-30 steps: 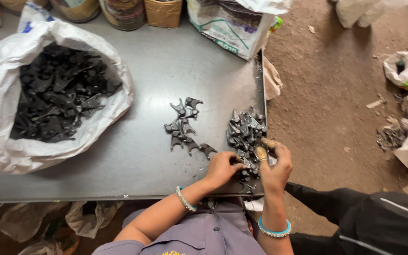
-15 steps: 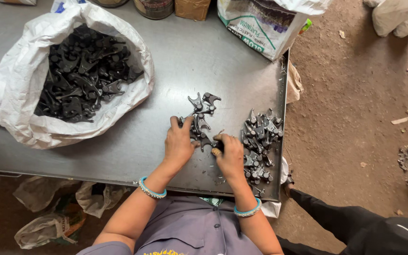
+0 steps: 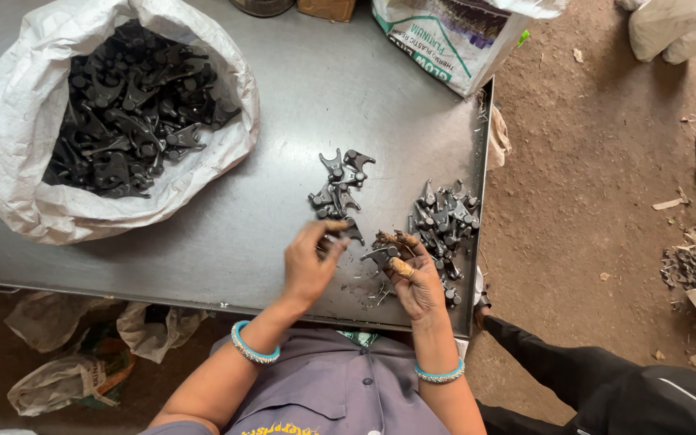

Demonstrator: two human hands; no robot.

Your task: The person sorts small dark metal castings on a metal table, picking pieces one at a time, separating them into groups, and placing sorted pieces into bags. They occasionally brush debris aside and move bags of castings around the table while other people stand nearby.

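A large white sack (image 3: 38,201) lies open on the grey metal table (image 3: 227,242), on its far left side, full of dark metal pieces (image 3: 134,109). At the table's far right corner leans a white printed bag (image 3: 445,40). Under the table's near edge lie crumpled plastic bags (image 3: 66,379). Right of the table is brown dirt floor (image 3: 590,201), with scraps (image 3: 686,266) and another white bag (image 3: 670,28).

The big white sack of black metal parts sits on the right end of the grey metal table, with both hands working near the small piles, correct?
Not quite: in the head view the big white sack of black metal parts sits on the left end of the grey metal table. The rest holds.
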